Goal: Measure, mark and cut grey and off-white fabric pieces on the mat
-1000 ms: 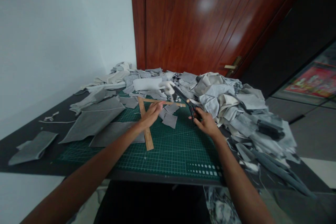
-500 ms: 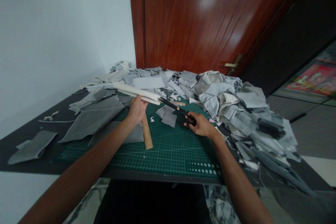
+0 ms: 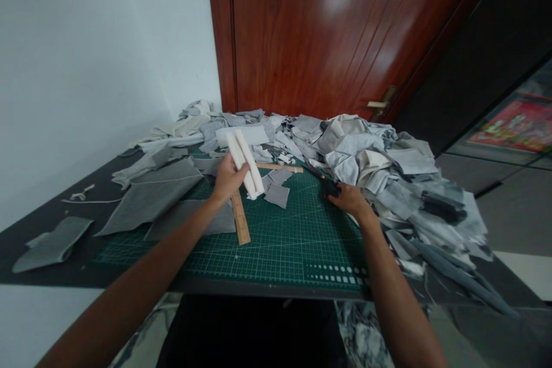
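From where I stand, the left hand [image 3: 230,177] has a folded cream cloth strip [image 3: 246,162] pinched between thumb and fingers, held up at a slant over the green cutting mat [image 3: 297,241]. The right hand [image 3: 351,200] has its fingers curled at the handles of the black scissors [image 3: 328,185], near the mat's right side, blades pointing away from the person toward the scraps. Just under the left hand lies a wooden L-square [image 3: 240,221], and beside it, between the two hands, a few small grey fabric squares [image 3: 277,195], overlapping. Larger grey fabric panels [image 3: 159,187] spread to the left. A heap of grey and cream scraps [image 3: 357,152] runs along the back and right of the dark table [image 3: 37,247], before a reddish-brown wooden door [image 3: 302,34].
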A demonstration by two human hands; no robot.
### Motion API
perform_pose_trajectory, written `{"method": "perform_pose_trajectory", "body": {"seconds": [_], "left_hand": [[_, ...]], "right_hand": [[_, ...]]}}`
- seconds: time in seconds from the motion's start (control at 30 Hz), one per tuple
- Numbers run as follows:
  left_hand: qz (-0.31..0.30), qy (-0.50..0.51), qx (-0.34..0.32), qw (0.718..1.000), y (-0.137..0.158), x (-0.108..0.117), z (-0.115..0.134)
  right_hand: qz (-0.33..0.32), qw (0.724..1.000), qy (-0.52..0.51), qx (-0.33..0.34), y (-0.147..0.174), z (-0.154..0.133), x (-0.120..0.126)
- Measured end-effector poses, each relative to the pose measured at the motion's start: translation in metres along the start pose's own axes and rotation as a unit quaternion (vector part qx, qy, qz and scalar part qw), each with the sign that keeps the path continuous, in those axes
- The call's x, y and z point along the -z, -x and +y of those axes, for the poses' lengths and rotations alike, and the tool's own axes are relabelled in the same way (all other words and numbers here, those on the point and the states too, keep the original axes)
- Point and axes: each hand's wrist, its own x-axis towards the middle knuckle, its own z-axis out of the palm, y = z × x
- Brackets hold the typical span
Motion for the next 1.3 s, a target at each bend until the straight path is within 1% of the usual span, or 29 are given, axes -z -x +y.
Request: {"method": "perform_pose_trajectory", "body": {"seconds": [0.13, 0.27, 0.37, 0.47, 0.5, 0.57, 0.6, 0.63, 0.67, 0.7, 0.73, 0.8, 0.83, 0.9, 0.93, 1.0, 1.03, 1.07, 1.13, 1.2, 1.23, 1.3], "left_hand": [[-0.060, 0.014, 0.064, 0.996, 0.010, -0.009, 0.000], [-0.123, 0.020, 0.114, 0.986, 0.019, -0.013, -0.001], [-0.152, 0.017, 0.146, 0.977, 0.025, -0.014, -0.003], [-0.171, 0.031, 0.178, 0.969, 0.030, -0.017, -0.005], [-0.173, 0.037, 0.181, 0.967, 0.030, -0.018, -0.004], [-0.178, 0.045, 0.181, 0.966, 0.032, -0.021, 0.000], [-0.182, 0.049, 0.179, 0.966, 0.034, -0.024, 0.004], [-0.186, 0.055, 0.175, 0.965, 0.037, -0.027, 0.009], [-0.189, 0.061, 0.171, 0.965, 0.042, -0.031, 0.014], [-0.181, 0.072, 0.163, 0.967, 0.047, -0.036, 0.021], [-0.168, 0.078, 0.156, 0.970, 0.054, -0.041, 0.028], [-0.139, 0.094, 0.163, 0.972, 0.072, -0.048, 0.043], [-0.136, 0.102, 0.168, 0.971, 0.081, -0.050, 0.051], [-0.113, 0.098, 0.172, 0.974, 0.099, -0.045, 0.068], [-0.089, 0.098, 0.166, 0.977, 0.107, -0.039, 0.077], [-0.021, 0.106, 0.167, 0.980, 0.119, -0.017, 0.094], [0.022, 0.109, 0.170, 0.979, 0.124, -0.003, 0.102], [0.075, 0.117, 0.174, 0.975, 0.127, 0.012, 0.108], [0.138, 0.122, 0.210, 0.960, 0.130, 0.041, 0.116], [0.198, 0.122, 0.228, 0.945, 0.132, 0.064, 0.116], [0.209, 0.131, 0.223, 0.943, 0.133, 0.072, 0.113], [0.235, 0.158, 0.213, 0.935, 0.136, 0.081, 0.103]], "right_hand": [[-0.003, 1.000, 0.004, 0.005, -0.003, 0.008, -0.002], [-0.002, 1.000, 0.011, 0.005, -0.003, 0.007, -0.006], [0.008, 1.000, 0.012, 0.001, -0.001, 0.005, -0.007], [0.030, 1.000, 0.004, 0.005, 0.001, -0.001, -0.002], [0.046, 0.999, -0.002, 0.011, 0.003, -0.006, 0.000], [0.096, 0.992, -0.064, 0.043, 0.006, -0.022, 0.004], [0.127, 0.981, -0.130, 0.071, 0.009, -0.033, 0.006], [0.142, 0.959, -0.219, 0.108, 0.013, -0.046, 0.006], [0.126, 0.933, -0.306, 0.143, 0.017, -0.060, 0.006], [0.090, 0.907, -0.375, 0.166, 0.022, -0.074, 0.005], [0.057, 0.886, -0.423, 0.183, 0.027, -0.087, 0.004], [0.000, 0.849, -0.485, 0.209, 0.035, -0.108, 0.002], [-0.016, 0.836, -0.504, 0.217, 0.038, -0.115, 0.002], [-0.027, 0.815, -0.536, 0.218, 0.042, -0.123, 0.002], [-0.024, 0.811, -0.545, 0.214, 0.043, -0.125, 0.002], [-0.017, 0.816, -0.538, 0.210, 0.045, -0.132, 0.001], [-0.018, 0.827, -0.518, 0.215, 0.047, -0.138, -0.001], [-0.023, 0.844, -0.486, 0.225, 0.049, -0.147, -0.002], [-0.045, 0.880, -0.398, 0.254, 0.055, -0.171, -0.005], [-0.042, 0.923, -0.286, 0.255, 0.060, -0.201, -0.007], [-0.036, 0.938, -0.236, 0.250, 0.061, -0.216, -0.007], [-0.033, 0.960, -0.155, 0.232, 0.059, -0.241, -0.005]]}}
